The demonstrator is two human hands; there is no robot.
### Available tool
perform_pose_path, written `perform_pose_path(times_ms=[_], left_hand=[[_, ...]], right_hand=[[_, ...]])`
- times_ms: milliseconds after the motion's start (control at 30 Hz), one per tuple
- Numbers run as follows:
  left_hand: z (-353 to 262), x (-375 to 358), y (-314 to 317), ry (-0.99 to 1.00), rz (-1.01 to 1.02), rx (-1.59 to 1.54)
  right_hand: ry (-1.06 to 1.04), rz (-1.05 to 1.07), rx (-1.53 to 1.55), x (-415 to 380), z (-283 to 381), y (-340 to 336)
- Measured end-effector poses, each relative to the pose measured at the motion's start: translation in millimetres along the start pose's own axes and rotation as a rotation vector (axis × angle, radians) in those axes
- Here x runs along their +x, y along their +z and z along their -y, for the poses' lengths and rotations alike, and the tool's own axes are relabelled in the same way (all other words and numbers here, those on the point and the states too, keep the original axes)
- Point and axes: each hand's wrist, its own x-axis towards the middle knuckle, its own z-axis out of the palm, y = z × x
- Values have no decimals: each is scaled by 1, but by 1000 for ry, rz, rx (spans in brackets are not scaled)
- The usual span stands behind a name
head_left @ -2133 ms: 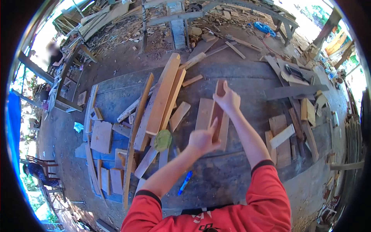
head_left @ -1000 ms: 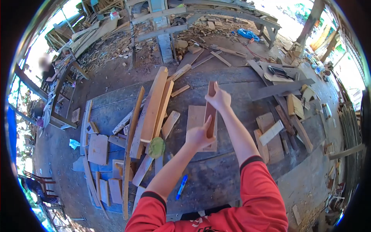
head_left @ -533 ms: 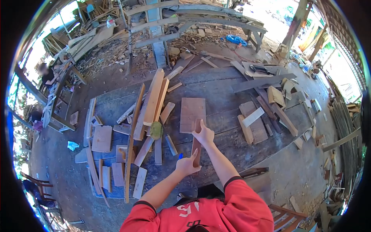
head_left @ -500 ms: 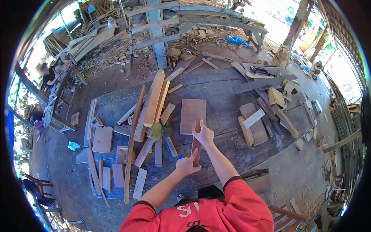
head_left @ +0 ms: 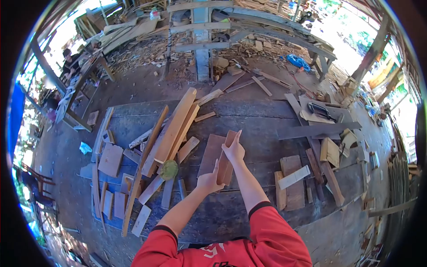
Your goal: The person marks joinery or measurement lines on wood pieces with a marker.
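A short reddish-brown wooden block [head_left: 226,172] is gripped between my two hands over the workbench [head_left: 253,127]. My left hand [head_left: 211,182] is closed on its near end, thumb pointing forward along the side. Around the far end, my right hand [head_left: 235,152] is closed with its thumb stretched up along the wood. Just left of the block, and partly covered by it in this view, a flat rectangular board [head_left: 209,155] lies on the bench. A round greenish thing [head_left: 169,170] sits to the left, by the ends of some long timbers [head_left: 178,129].
Offcuts and a long thin strip [head_left: 147,167] lie on the bench's left. On the right are more blocks [head_left: 293,178], a dark plank [head_left: 318,130] and a black-framed tool [head_left: 321,111]. A person [head_left: 70,64] sits at a far-left table. Wood scraps cover the ground behind.
The block has moved forward and turned so that a broader face shows, now alongside the flat board. Both hands moved with it, still gripping. The head view has shifted.
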Motion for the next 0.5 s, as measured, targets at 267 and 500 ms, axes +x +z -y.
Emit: perform_pose_path(times_ms=[267, 500], left_hand=[[9, 11, -6, -211, -170, -61], [22, 23, 31, -333, -172, -215]], right_hand=[[-61, -2, 112, -9, -7, 2], [-64, -31, 331, -74, -52, 32]])
